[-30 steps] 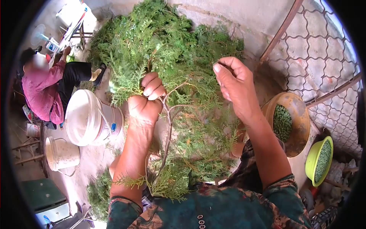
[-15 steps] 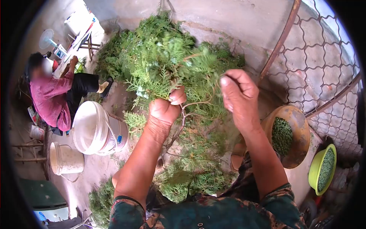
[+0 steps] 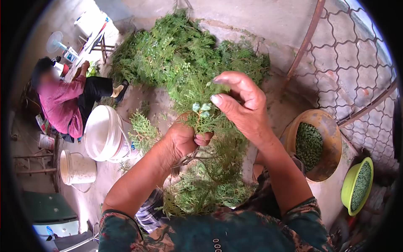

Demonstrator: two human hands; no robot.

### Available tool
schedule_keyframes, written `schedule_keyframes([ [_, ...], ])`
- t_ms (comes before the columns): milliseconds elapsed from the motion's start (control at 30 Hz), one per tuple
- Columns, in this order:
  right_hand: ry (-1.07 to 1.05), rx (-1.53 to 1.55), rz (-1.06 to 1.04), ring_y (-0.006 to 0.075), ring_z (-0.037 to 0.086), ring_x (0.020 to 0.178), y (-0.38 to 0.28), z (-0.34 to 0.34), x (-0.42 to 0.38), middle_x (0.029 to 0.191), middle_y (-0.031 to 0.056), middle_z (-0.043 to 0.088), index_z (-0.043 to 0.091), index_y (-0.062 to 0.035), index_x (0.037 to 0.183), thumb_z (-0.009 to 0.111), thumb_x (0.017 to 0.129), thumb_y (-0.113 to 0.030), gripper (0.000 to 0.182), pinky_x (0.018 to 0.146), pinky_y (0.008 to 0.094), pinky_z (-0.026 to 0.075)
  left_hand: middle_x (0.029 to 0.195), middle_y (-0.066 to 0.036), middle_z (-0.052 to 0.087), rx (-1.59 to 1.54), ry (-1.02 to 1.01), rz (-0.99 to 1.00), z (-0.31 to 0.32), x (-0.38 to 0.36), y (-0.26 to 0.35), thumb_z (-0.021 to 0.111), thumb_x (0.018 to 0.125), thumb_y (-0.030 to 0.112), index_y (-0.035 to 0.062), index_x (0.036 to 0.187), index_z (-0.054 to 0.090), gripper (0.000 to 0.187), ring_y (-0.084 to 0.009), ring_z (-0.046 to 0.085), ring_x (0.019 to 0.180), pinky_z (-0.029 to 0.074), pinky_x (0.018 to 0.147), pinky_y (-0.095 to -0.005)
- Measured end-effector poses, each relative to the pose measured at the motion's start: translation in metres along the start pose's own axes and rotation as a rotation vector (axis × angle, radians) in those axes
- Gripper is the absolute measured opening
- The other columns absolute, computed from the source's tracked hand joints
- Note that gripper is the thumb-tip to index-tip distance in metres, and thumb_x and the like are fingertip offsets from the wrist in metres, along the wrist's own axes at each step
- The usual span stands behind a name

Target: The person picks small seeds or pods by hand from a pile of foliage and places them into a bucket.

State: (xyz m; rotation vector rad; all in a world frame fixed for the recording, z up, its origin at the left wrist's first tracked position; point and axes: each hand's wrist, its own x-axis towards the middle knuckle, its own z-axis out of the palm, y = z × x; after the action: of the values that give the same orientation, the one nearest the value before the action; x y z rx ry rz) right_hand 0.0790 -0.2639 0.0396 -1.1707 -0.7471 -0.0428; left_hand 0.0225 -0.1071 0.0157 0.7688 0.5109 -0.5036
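Observation:
My left hand (image 3: 184, 136) is closed around an evergreen sprig (image 3: 205, 123) with flat, scaly leaves. A small cluster of blue-green cones (image 3: 205, 111) stands up from it above my fingers. Just right of the cluster is my right hand (image 3: 245, 107), its thumb and forefinger apart with nothing seen between them. Below my left hand, thin bare twigs (image 3: 197, 157) stick out. More cut greenery (image 3: 210, 189) lies in front of my body.
A large heap of evergreen branches (image 3: 168, 54) lies against the wall. To the right stand a tan bucket (image 3: 331, 143) and a lime-green basin (image 3: 349, 185), both holding small green cones. White buckets (image 3: 98, 134) (image 3: 79, 170) and a seated person (image 3: 63, 105) are at left, wire mesh (image 3: 340, 50) at right.
My left hand has come down and nearer with the sprig, turning it so the cones face up. My right hand has moved left to the cones, and its thumb and forefinger have spread.

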Motion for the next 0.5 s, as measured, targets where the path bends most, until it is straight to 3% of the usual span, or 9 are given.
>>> schedule_keyframes([
  [100,-0.164,-0.029,0.035,0.0049,0.048,0.061,-0.01,-0.003,-0.005,0.077,0.0003,0.056,0.049,-0.0034,0.113,0.069,0.078,-0.01,0.04,0.052,0.0203,0.042,0.07,-0.003,0.05,-0.045,-0.045,-0.028,-0.007,-0.006,-0.009,0.041,0.092,0.02,0.0104,0.09,0.05,0.013,-0.0108,0.041,0.048,0.025,0.037,-0.0206],
  [133,-0.229,-0.109,0.046,0.0058,0.047,0.054,-0.008,-0.003,-0.007,0.066,-0.0001,0.053,0.049,-0.0056,0.114,0.071,0.076,-0.018,0.046,0.047,0.0225,0.038,0.069,-0.003,0.048,-0.04,-0.011,-0.039,-0.007,-0.008,-0.012,0.04,0.092,0.02,0.0101,0.09,0.05,0.014,-0.0103,0.041,0.048,0.025,0.037,-0.0204],
  [167,-0.236,-0.104,0.052,0.0058,0.047,0.054,-0.01,-0.004,-0.01,0.066,-0.0001,0.053,0.049,-0.0056,0.114,0.071,0.076,-0.018,0.046,0.047,0.0225,0.038,0.068,-0.002,0.047,-0.031,0.021,-0.049,-0.007,-0.009,-0.014,0.039,0.093,0.02,0.0098,0.09,0.05,0.015,-0.0098,0.04,0.047,0.024,0.038,-0.0202],
  [233,-0.426,-0.352,0.218,0.0047,0.047,0.062,-0.015,-0.005,-0.014,0.083,0.005,0.057,0.045,-0.0053,0.121,0.07,0.077,-0.015,0.052,0.055,0.0228,0.042,0.067,-0.001,0.045,-0.038,0.059,-0.059,-0.008,-0.012,-0.018,0.038,0.093,0.02,0.0096,0.088,0.049,0.016,-0.009,0.038,0.047,0.024,0.039,-0.0198],
  [300,-0.443,-0.364,0.238,0.0056,0.046,0.061,-0.006,-0.002,-0.018,0.073,0.005,0.056,0.048,-0.0067,0.118,0.071,0.075,-0.017,0.049,0.056,0.0232,0.041,0.067,-0.001,0.045,-0.088,0.046,-0.068,-0.006,-0.016,-0.021,0.038,0.093,0.02,0.0097,0.089,0.048,0.015,-0.0088,0.038,0.047,0.024,0.039,-0.0195],
  [400,-0.375,-0.456,0.005,0.0072,0.047,0.065,0.007,0.005,-0.022,0.074,0.0037,0.053,0.054,-0.0047,0.104,0.07,0.077,-0.015,0.033,0.057,0.0245,0.04,0.068,-0.002,0.046,0.014,0.103,-0.01,-0.005,-0.02,-0.027,0.036,0.093,0.018,0.0098,0.093,0.048,0.015,-0.0091,0.037,0.047,0.025,0.04,-0.0205],
  [500,-0.373,-0.364,0.184,0.0068,0.045,0.065,-0.002,0.006,-0.022,0.075,0.0038,0.052,0.053,-0.0031,0.098,0.067,0.08,-0.015,0.026,0.057,0.0243,0.04,0.079,-0.004,0.049,0.038,0.08,0.019,0.0,-0.033,-0.029,0.039,0.092,0.015,0.0094,0.101,0.048,0.015,-0.0112,0.044,0.057,0.032,0.043,-0.0204],
])
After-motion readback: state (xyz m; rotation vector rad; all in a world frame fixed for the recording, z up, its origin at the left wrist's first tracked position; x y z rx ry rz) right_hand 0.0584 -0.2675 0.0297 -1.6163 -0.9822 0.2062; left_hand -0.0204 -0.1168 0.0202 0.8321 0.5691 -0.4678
